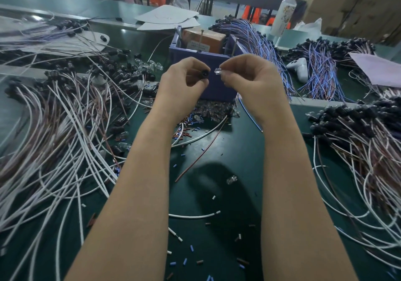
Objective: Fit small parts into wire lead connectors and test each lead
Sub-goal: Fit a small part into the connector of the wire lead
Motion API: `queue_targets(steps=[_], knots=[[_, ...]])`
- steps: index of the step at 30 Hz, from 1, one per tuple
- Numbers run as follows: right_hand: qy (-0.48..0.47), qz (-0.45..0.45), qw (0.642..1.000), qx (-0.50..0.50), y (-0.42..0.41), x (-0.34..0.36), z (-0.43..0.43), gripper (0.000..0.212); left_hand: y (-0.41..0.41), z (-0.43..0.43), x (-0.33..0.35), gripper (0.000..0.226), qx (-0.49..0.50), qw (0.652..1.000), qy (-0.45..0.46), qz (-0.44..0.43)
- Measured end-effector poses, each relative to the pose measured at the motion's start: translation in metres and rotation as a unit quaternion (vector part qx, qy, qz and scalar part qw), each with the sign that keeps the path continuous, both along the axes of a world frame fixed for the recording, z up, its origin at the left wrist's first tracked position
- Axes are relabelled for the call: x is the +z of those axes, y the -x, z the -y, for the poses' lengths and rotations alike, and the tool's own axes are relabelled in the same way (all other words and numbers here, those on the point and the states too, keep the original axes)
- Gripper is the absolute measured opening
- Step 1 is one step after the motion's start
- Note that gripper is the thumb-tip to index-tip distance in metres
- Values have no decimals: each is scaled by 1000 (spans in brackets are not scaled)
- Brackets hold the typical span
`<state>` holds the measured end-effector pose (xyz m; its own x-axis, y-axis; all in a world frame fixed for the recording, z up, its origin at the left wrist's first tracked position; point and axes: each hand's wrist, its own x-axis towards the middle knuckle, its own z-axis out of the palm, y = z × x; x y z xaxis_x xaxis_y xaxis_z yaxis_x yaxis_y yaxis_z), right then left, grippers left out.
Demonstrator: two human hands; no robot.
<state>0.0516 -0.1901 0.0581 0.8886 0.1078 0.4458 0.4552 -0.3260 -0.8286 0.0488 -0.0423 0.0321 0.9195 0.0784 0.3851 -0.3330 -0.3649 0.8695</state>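
Black connector [204, 72] and clear part [217, 71] half hidden by fingers [193, 65]

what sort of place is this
Probably a factory assembly bench: heaps of white and brown wire leads cover the green work table, the left hand holds a black round connector, the right hand a small clear part, and cardboard cartons stand behind.

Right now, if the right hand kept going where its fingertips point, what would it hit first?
Probably the black connector held in the left hand: the right hand aims its clear bulb at it across a small gap, though depth is unclear.
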Motion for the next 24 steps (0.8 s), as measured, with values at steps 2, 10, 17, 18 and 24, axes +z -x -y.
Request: queue_targets(steps=[2,10,17,18,24], knots=[[7,19,1000,-14,1,6,0,17,1,0,0,17,-2,1000,-4,-2],[112,66,990,-57,7,14,-7,7,5,4,6,17,-5,999,-43,4],[153,70,982,-85,8,15,-8,8,8,6,12,21,-6,995,-92,36],[155,68,982,-86,8,16,-7,9,8,6,12,20,-6,995,-95,39],[147,50,984,-89,8,21,1,8,11,3,14,16,-7,991,-116,65]])
